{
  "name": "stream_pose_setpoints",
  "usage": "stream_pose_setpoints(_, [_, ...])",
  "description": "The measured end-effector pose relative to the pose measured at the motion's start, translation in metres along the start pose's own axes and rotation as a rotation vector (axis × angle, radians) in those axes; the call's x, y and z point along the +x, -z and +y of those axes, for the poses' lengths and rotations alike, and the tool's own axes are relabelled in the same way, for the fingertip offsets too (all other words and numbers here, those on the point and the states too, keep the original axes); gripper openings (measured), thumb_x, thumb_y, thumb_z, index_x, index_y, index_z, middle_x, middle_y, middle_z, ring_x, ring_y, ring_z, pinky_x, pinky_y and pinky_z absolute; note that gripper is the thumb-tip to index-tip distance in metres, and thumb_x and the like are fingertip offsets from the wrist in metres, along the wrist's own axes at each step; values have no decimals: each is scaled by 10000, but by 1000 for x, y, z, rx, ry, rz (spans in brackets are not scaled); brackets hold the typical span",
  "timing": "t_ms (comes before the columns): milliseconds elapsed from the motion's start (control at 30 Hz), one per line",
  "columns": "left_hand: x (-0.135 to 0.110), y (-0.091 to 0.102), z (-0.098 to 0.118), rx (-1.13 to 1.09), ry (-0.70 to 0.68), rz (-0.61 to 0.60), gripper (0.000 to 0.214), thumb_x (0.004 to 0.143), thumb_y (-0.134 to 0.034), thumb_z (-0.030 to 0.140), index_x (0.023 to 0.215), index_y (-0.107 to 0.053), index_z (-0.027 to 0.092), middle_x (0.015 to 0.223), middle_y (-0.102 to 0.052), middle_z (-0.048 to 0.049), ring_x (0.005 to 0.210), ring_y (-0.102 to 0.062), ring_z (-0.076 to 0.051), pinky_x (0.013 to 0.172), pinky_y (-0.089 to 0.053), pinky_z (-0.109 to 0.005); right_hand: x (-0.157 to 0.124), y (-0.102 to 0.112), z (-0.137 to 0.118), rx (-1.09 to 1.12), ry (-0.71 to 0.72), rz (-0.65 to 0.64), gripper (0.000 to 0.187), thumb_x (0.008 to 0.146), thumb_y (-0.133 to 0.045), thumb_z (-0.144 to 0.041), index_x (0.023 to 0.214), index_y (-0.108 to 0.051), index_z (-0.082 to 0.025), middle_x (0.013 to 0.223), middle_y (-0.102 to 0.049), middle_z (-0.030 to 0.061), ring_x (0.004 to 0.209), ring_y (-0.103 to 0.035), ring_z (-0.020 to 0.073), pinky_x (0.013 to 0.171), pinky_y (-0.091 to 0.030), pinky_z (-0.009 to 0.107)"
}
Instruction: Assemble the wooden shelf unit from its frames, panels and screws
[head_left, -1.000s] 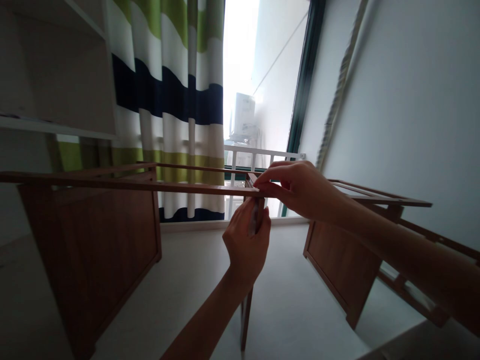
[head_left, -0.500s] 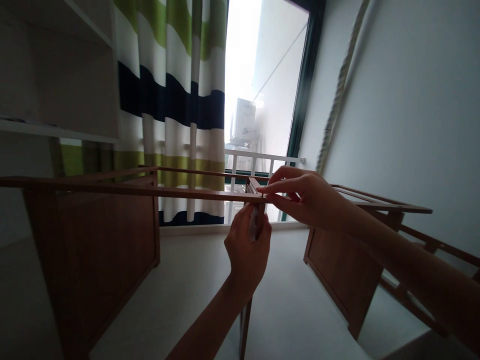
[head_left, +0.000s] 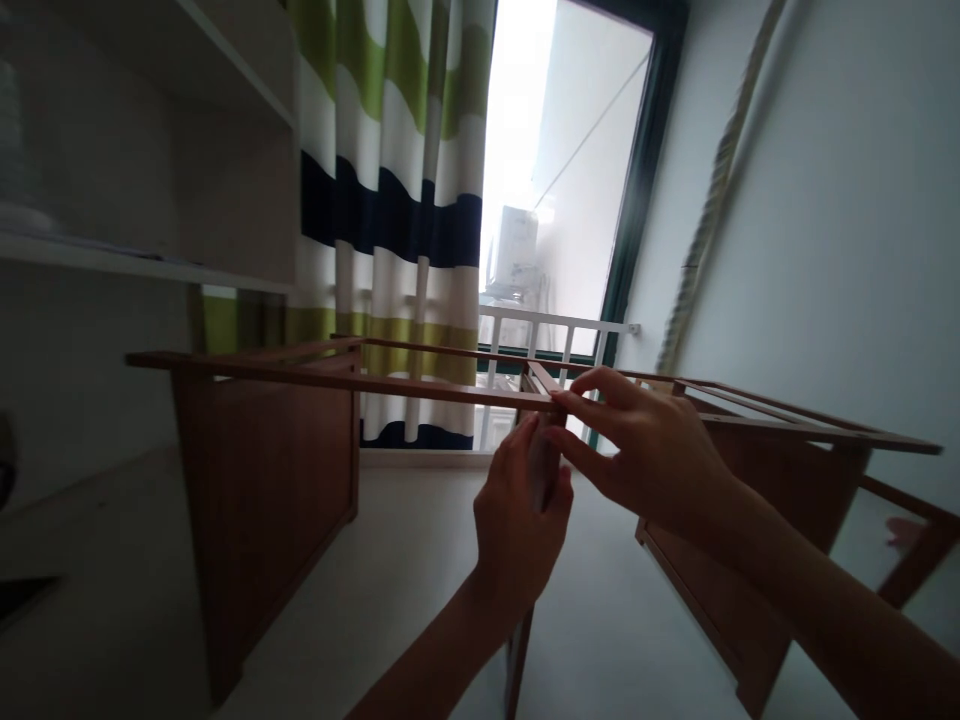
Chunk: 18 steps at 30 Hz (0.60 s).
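A brown wooden frame stands before me, its long front rail (head_left: 420, 388) running across to a middle post (head_left: 519, 650). My left hand (head_left: 519, 535) is closed around the top of that post, just under the rail. Something pale and translucent (head_left: 543, 468) shows between its thumb and fingers; its kind is unclear. From the right, my right hand (head_left: 652, 450) pinches the rail's end at the joint, index finger on top and thumb below. Any small part under those fingertips is hidden.
Dark wooden panels stand on the left (head_left: 289, 510) and right (head_left: 720, 540) of the frame. Behind are a striped curtain (head_left: 390, 220), a window with a white railing (head_left: 570, 325) and a twisted rope-like pipe (head_left: 709, 210) along the wall. A white shelf unit (head_left: 232, 180) is at upper left.
The view has swung left, so the scene sits further right. My right thumb has dropped under the rail; a thin upright piece seen earlier by the fingertips no longer shows.
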<state>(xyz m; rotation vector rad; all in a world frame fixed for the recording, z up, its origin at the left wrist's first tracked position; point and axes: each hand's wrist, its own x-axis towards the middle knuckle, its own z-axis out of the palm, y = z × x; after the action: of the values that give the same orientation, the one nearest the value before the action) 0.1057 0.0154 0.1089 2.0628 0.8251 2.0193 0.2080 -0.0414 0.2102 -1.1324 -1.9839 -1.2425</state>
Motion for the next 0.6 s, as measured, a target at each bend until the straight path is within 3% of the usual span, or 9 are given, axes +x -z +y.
stream_pose_setpoints(133, [-15,50,-5,265,-188,-102,607,773,-522,214,1317,-260,155,1310,-408,-127,1198,-404,-228,961,-419,-381,-8,-8,-21,-310,-13,122,338,866,-488,-376,1016,-626,-106,900,-608,27,580,-530,104,391,-270,223])
stream_pose_setpoints(267, [0,127,-8,442,-350,49,599,736,-559,182,1285,-320,171,1286,-421,-112,1187,-408,-241,989,-382,-398,-20,-20,-36,-514,-65,233,369,879,-480,-345,1075,-590,-52,984,-609,57,579,-526,95,384,-266,222])
stream_pose_setpoints(400, [41,199,-22,587,-252,268,477,769,-526,244,1221,-377,208,1277,-415,-92,1175,-411,-248,968,-388,-428,-27,-29,-43,-451,-104,185,282,908,-404,-282,1048,-620,-168,1109,-565,60,588,-536,99,390,-249,214])
stream_pose_setpoints(467, [61,224,-36,782,-295,282,358,761,-541,281,1098,-469,184,1216,-475,-93,1131,-450,-253,987,-357,-426,-27,-30,-48,-371,-167,165,308,912,-348,-228,1035,-629,-202,1121,-554,72,624,-552,123,408,-271,220])
stream_pose_setpoints(500, [68,233,-43,877,-270,232,298,772,-526,290,1044,-494,173,1165,-516,-92,1102,-473,-255,977,-359,-425,-25,-29,-50,-334,-218,178,328,910,-326,-211,1042,-627,-204,1107,-559,82,646,-559,138,419,-289,225])
stream_pose_setpoints(600, [82,245,-61,1081,-193,131,377,759,-526,363,1067,-481,150,1063,-572,-102,1007,-531,-270,888,-415,-416,-18,-25,-57,-243,-314,306,363,905,-295,-204,1074,-615,-217,1028,-589,90,682,-572,165,452,-341,233])
